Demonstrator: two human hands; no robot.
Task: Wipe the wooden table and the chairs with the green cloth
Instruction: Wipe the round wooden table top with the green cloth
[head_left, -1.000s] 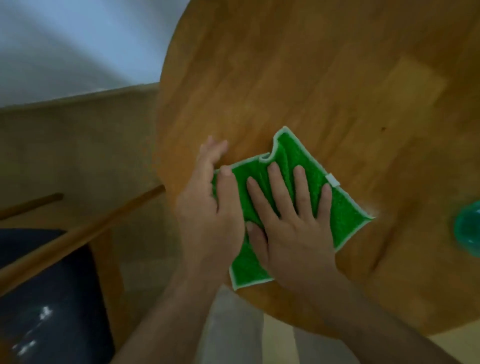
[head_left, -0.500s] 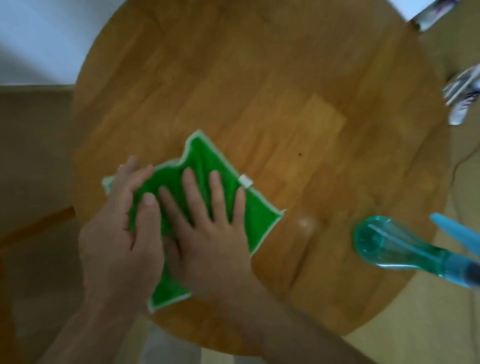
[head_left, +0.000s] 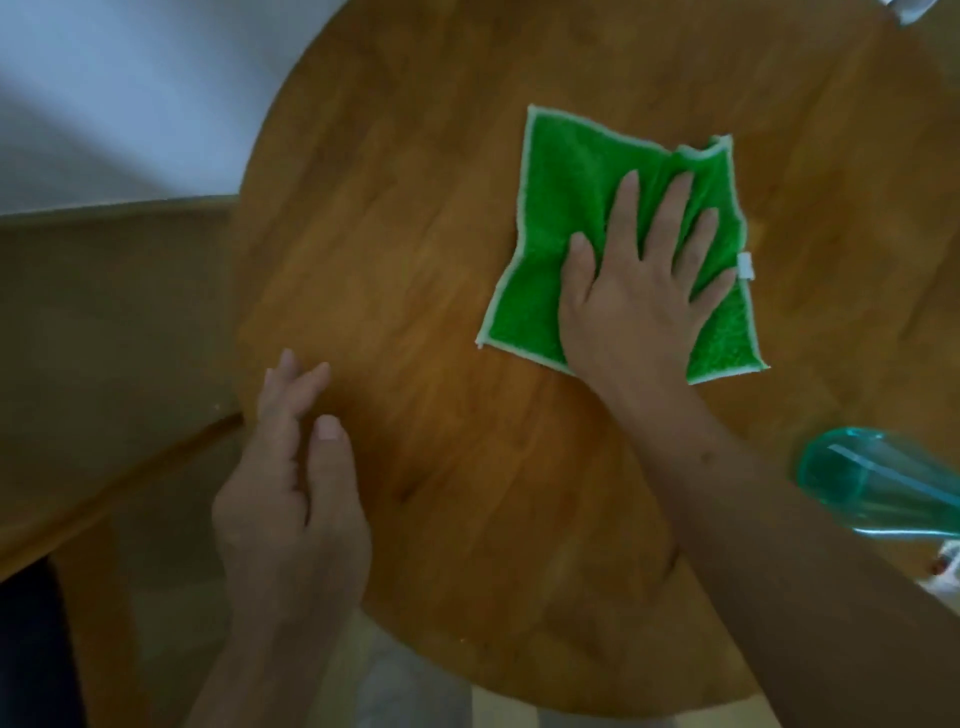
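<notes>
My right hand lies flat on the square green cloth with the pale stitched edge, fingers straight and spread, palm pressing it down onto the round wooden table. The cloth sits toward the far right part of the top, slightly rumpled at its far corner, a small white tag showing at its right edge. My left hand is off the cloth altogether — it rests near the left rim of the table, fingers loose and straight, holding nothing; whether it touches the wood or hovers just above it I cannot tell.

I judge this to be the table-wiping step, with one hand doing the work. The clear teal plastic spray bottle lies at the right edge of view, near my right forearm, so any wide stroke to the right has to stop short of it or I will knock it over.

Next I should keep the palm weight even and drag the cloth across the stretch of wood between my hands — firm enough that the cloth does not bunch under my fingers. The chairs are not done yet; part of a wooden frame shows at the lower left, beside the table.
</notes>
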